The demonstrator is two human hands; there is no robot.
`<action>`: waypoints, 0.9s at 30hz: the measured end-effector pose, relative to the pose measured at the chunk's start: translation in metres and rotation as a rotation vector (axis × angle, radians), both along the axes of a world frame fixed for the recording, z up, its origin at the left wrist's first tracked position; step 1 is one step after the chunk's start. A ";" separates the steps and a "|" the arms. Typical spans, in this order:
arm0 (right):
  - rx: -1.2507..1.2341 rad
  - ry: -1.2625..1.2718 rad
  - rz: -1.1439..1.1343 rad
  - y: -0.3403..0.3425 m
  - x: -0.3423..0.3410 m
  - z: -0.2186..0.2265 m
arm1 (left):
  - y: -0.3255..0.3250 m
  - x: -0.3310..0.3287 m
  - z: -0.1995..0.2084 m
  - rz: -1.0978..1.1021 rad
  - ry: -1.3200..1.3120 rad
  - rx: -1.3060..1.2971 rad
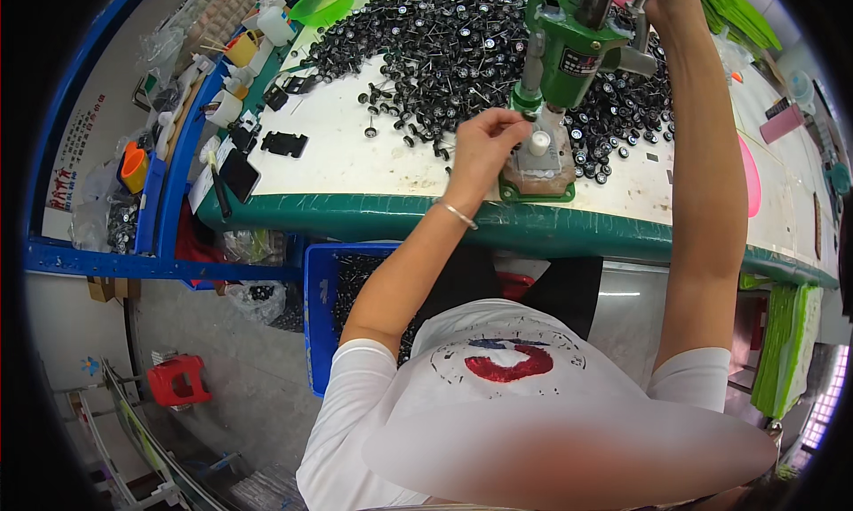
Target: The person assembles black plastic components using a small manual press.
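Observation:
A green hand press [569, 62] stands at the table's front edge. On its base sits a small white cylinder [538, 143]. My left hand [489, 147] is beside this cylinder, thumb and fingers pinched together under the press head. Whatever it pinches is too small or hidden to make out. My right hand [673, 3] is raised at the top edge, closed around the press lever [643, 15]; its fingers are partly hidden. Heaped behind and around the press are many small black wheels [444, 44], some with thin metal pins.
A green bowl [325, 3] sits at the far left, near small bottles [275, 24]. Black plastic parts [284, 144] and a phone-like dark slab [240, 175] lie at left. Below the table stands a blue bin [318, 320] with black pieces. A pink bowl [749, 178] is at right.

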State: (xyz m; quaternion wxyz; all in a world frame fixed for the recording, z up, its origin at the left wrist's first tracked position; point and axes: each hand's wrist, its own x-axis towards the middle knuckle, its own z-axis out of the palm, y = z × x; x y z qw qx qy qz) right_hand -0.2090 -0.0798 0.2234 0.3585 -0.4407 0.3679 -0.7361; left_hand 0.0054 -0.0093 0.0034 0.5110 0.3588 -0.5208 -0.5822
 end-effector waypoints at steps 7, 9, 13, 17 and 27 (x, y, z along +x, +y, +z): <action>0.018 0.091 -0.131 0.028 0.008 -0.013 | -0.012 0.105 -0.021 0.301 -0.483 -0.150; 0.065 0.226 -0.274 0.046 0.001 -0.028 | -0.011 0.118 -0.030 0.337 -0.574 -0.128; 0.096 0.504 -0.343 0.064 -0.063 -0.100 | -0.009 0.117 -0.032 0.341 -0.829 -0.117; 0.300 0.480 -0.284 0.110 -0.069 -0.169 | 0.007 0.119 -0.034 0.404 -1.009 -0.376; 0.329 0.795 -0.301 0.169 -0.061 -0.261 | -0.005 0.115 -0.029 0.197 -1.133 -0.885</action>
